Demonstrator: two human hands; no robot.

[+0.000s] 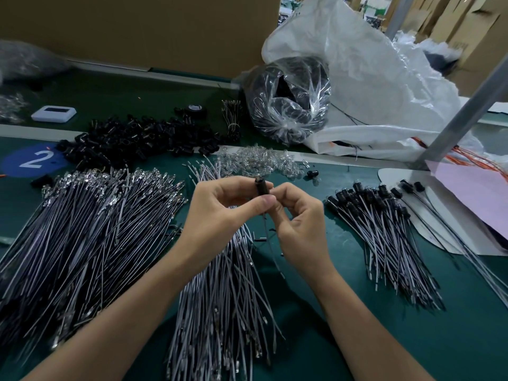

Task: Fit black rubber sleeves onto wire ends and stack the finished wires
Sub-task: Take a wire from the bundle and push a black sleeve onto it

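Left hand [220, 210] pinches black rubber sleeve [260, 187] upright at frame centre, right hand [301, 220] just beside it pinches thin wire [270, 248] hanging below, sleeve axis roughly along wire, finished-wire stack [384, 229] at right, nearer right hand.

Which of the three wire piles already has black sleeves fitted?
The right pile: its far ends carry black sleeves. The left pile and the middle pile have none, only bare ends.
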